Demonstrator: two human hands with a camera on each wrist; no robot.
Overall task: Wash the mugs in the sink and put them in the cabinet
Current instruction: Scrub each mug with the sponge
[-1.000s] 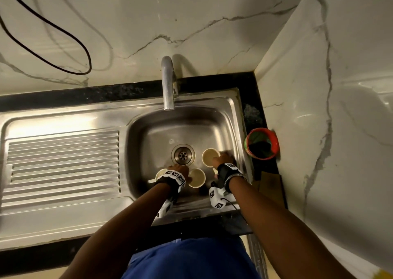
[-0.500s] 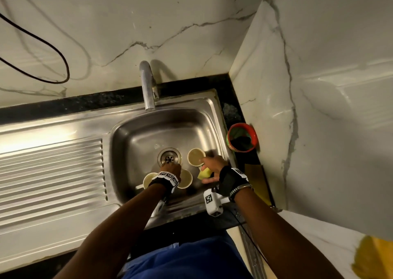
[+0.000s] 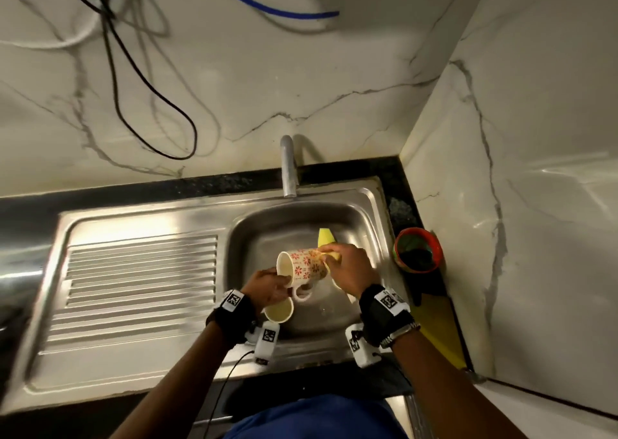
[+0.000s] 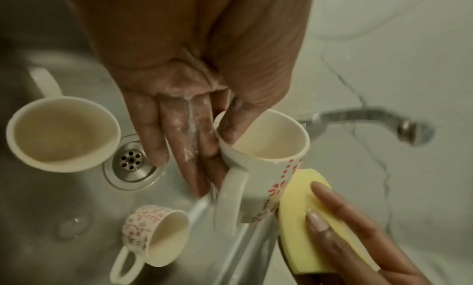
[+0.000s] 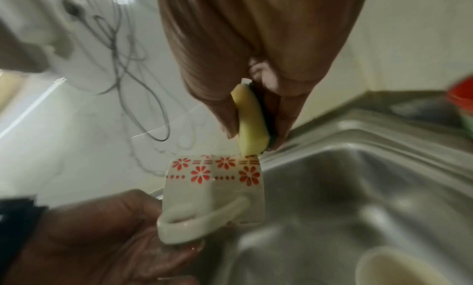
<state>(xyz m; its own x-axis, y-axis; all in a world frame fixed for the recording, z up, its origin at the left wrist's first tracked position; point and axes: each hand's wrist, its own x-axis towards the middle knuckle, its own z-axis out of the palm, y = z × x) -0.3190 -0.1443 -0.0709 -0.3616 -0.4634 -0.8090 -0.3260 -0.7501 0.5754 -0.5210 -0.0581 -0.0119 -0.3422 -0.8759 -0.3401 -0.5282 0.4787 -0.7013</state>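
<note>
My left hand (image 3: 271,286) holds a cream mug with red flowers (image 3: 304,266) on its side above the sink basin (image 3: 267,228), thumb inside the rim (image 4: 230,127) and fingers outside. My right hand (image 3: 347,268) pinches a yellow sponge (image 3: 326,236) and presses it against the mug's base end (image 5: 252,121). The mug's handle (image 5: 202,226) points toward me. Two more mugs are in the basin: one upright (image 4: 62,134) beside the drain (image 4: 130,160), and one flowered mug lying on its side (image 4: 156,235).
The faucet (image 3: 288,167) stands behind the basin, with no water running. A ribbed drainboard (image 3: 140,284) lies to the left. A red and green tub (image 3: 418,249) sits on the dark counter at the right wall. Cables (image 3: 150,87) hang on the marble backsplash.
My left hand has lifted a flowered mug out of the basin. My right hand picked up the yellow sponge and brought it up against that mug.
</note>
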